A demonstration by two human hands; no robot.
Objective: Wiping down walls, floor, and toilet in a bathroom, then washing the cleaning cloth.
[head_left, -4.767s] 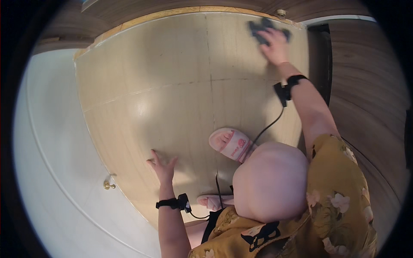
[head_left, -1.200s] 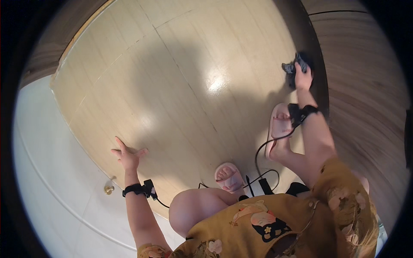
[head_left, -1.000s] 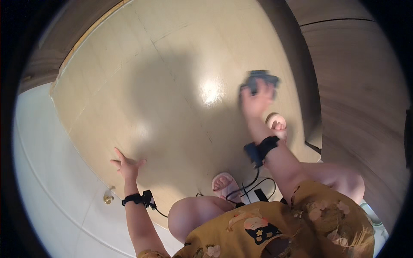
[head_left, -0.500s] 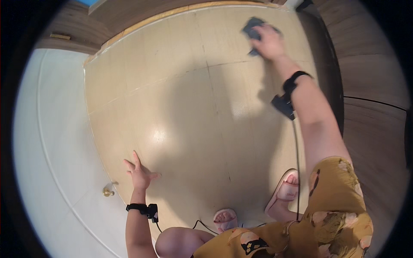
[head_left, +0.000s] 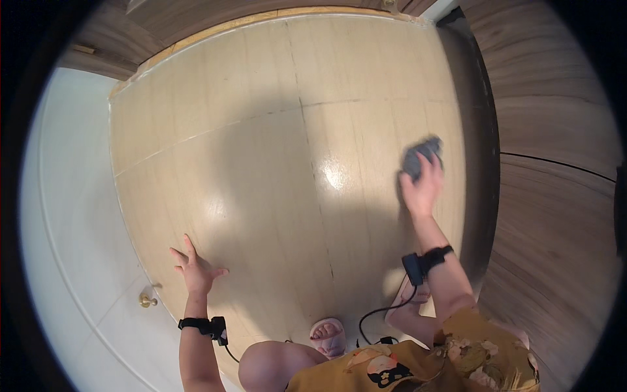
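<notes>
Head view, grey cloth (head_left: 411, 163), long axis slanted, narrow end upper right

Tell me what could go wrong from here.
The black cable from the right wrist's device loops between the pink sandals and might catch a foot. The right hand, on the bunched grey cloth, could bump the dark strip to its right. The left hand, open, might knock the brass fitting nearby.

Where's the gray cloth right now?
In the head view, the gray cloth is on the right side, under the fingers of the person's right hand, over the beige floor and left of the dark strip.
</notes>
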